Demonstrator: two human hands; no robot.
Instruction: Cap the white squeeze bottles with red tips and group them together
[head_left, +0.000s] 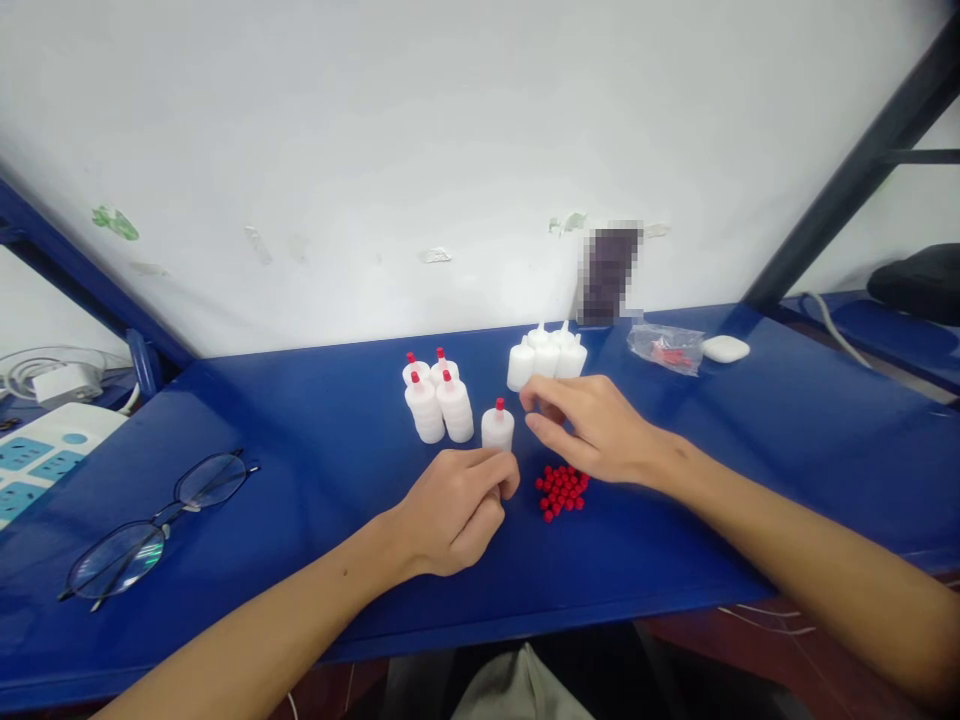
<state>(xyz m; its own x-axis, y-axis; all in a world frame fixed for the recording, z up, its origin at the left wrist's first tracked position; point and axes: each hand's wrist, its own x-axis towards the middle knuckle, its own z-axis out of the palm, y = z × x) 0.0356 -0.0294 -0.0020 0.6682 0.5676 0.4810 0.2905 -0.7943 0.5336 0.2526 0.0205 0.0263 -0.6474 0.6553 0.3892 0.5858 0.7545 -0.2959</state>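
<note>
My left hand [457,505] is curled around the base of a small white bottle with a red cap [497,426] standing on the blue table [300,450]. My right hand [592,425] hovers just right of that bottle, fingers pinched together; I cannot make out anything between them. A pile of several loose red caps [562,490] lies under the right hand. Several capped white bottles [439,402] stand grouped to the left. A cluster of uncapped white bottles [546,357] stands behind the right hand.
Eyeglasses [161,525] lie at the front left. A power strip [41,455] sits at the far left edge. A clear plastic bag with red bits [666,348] and a white case [724,348] lie at the back right. A white wall rises behind the table.
</note>
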